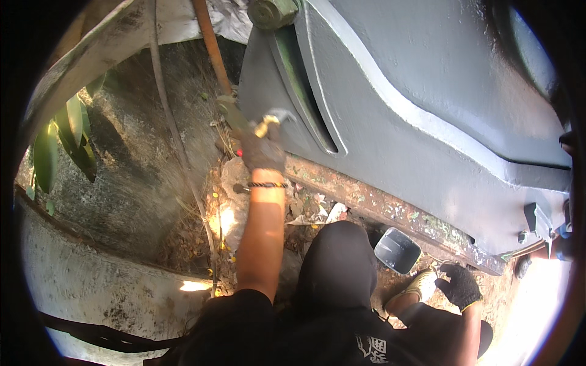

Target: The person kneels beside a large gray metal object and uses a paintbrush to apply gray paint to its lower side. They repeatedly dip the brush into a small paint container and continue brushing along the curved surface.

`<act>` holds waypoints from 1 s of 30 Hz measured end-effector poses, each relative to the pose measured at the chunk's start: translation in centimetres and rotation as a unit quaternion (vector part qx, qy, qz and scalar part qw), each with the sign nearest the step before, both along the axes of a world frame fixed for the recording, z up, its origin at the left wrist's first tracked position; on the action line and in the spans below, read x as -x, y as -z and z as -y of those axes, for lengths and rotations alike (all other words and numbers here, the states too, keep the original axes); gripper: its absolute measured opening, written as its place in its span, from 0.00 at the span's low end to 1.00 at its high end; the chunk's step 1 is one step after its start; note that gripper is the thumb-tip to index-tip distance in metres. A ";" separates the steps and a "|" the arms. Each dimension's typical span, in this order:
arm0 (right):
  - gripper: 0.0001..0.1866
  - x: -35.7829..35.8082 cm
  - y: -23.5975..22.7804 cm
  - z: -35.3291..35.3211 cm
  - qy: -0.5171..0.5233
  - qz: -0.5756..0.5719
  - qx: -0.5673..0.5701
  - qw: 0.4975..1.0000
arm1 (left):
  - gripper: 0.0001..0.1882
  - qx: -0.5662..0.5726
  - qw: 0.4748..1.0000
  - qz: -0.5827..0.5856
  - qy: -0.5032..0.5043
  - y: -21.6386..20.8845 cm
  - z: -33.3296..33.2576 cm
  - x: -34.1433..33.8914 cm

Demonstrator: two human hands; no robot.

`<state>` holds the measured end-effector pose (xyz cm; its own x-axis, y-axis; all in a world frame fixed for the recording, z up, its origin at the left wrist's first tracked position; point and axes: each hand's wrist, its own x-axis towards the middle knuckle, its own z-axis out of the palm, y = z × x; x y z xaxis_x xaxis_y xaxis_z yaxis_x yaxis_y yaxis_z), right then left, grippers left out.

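Observation:
My left hand, in a dark glove, reaches forward beside the lower left part of a grey-painted metal panel. It is closed around a small tool with a yellow part and a pale grey end, too blurred to name surely; a red spot shows by the fingers. My right hand, also in a dark glove, hangs low at the right near my shoe. Its fingers are curved and apart, with nothing seen between them. A black tub with grey, paint-like residue stands between my knee and the panel's base.
A rusty, paint-spotted beam runs under the panel. An orange-brown pipe and a thin grey cable come down at the upper left. Green leaves hang by a stained concrete wall. Dry leaves and rubble litter the ground.

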<state>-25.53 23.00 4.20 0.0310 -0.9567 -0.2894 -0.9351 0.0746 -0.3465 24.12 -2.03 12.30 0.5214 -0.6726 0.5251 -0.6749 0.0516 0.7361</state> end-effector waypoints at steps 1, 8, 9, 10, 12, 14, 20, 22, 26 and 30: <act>0.24 0.0 0.4 0.0 -0.011 0.003 0.004 1.000 | 0.22 0.017 0.999 0.030 -0.036 -2.6 0.3 -1.5; 0.24 -1.4 -0.3 0.3 -0.017 0.019 -0.008 1.000 | 0.20 0.231 0.968 0.019 0.098 -10.1 5.5 -14.4; 0.25 -0.9 -0.2 0.2 -0.010 0.015 -0.008 1.000 | 0.19 0.262 0.948 -0.068 0.168 -9.6 6.1 -14.0; 0.25 -0.7 -0.1 0.2 -0.010 0.015 -0.010 1.000 | 0.19 0.291 0.917 -0.151 0.228 -9.4 6.1 -13.8; 0.25 -0.6 -0.3 0.1 -0.001 0.010 -0.010 1.000 | 0.18 0.317 0.726 -0.477 0.381 -7.5 5.3 -9.9; 0.26 -0.5 -0.6 0.0 0.011 0.006 -0.023 1.000 | 0.17 0.329 0.601 -0.631 0.363 -4.7 4.7 -5.6; 0.26 -1.0 -1.3 0.0 0.045 0.004 -0.057 0.997 | 0.18 0.181 0.831 -0.481 0.215 13.8 2.7 -2.2; 0.27 -1.0 -1.1 0.0 0.036 0.007 -0.058 0.998 | 0.18 0.137 0.785 -0.561 0.224 20.8 1.9 -3.0; 0.27 -2.0 -0.8 0.4 0.010 0.015 -0.059 0.998 | 0.18 0.058 0.808 -0.559 0.178 27.0 0.2 -5.9; 0.26 0.0 -0.6 0.0 0.022 -0.007 -0.038 0.999 | 0.22 -0.094 0.939 -0.304 0.127 16.7 -0.1 0.0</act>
<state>-25.58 23.03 4.81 -0.0162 -0.9325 -0.3608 -0.9352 0.1418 -0.3245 24.13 -1.96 -4.39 0.4973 -0.8666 0.0408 -0.1094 -0.0159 0.9939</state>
